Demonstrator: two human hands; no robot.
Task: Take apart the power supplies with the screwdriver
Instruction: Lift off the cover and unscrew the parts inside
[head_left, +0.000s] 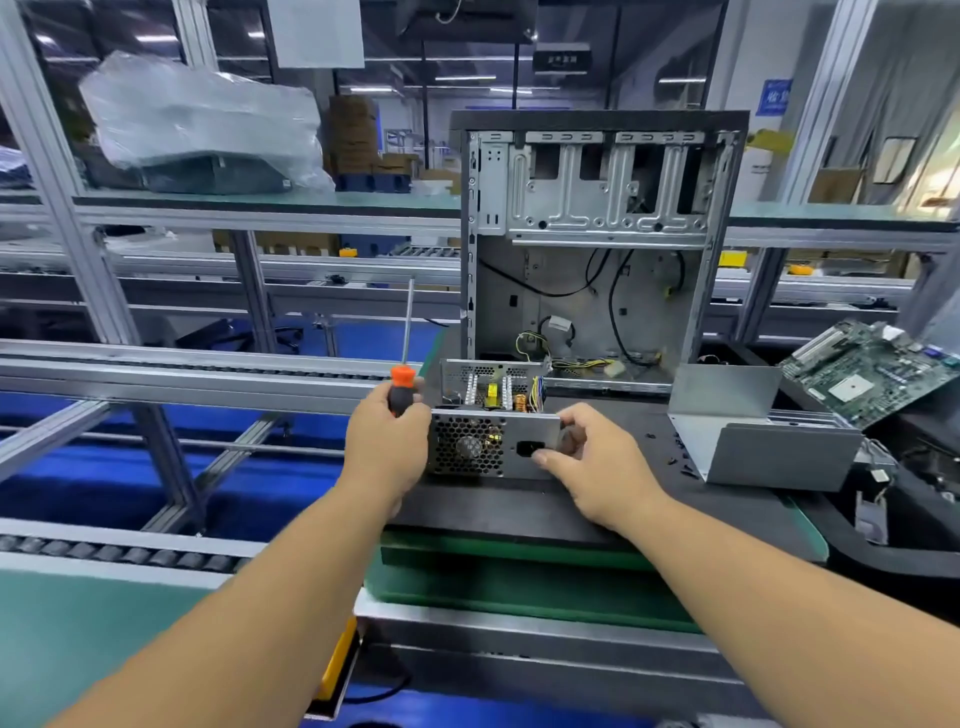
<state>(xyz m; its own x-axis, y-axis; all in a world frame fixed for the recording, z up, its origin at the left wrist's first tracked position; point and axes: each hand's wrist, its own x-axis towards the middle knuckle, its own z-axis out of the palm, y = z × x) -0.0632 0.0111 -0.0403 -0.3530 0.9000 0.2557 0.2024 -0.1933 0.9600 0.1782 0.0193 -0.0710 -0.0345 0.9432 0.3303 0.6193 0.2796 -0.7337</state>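
Head view, from the left: a plastic-wrapped bundle lies on the upper shelf behind the aluminium frame, too blurred under its film to identify. Lower down, the left hand is curled round the black-and-orange handle of the screwdriver, with the shaft pointing straight up and away from the work. That looks like a parked grip, keeping the tool ready while the same hand steadies the left end of the power supply.

The power supply sits on the dark foam mat in front of the person, its fan grille and mains socket facing the camera. Its top cover is already off, so coils, a yellow component and white heatsinks show above the front panel. The bent grey sheet-metal cover standing to the right is probably that lid.

The right hand pinches the right end of the front panel, thumb near the socket and fingers over the top edge, apparently to brace or turn the unit. Which screws remain cannot be made out.

Behind stands an open computer case, gutted, with loose cables at its bottom. A few small dark specks on the mat may be removed screws. At far right a green motherboard leans tilted, partly cut off by the frame edge.
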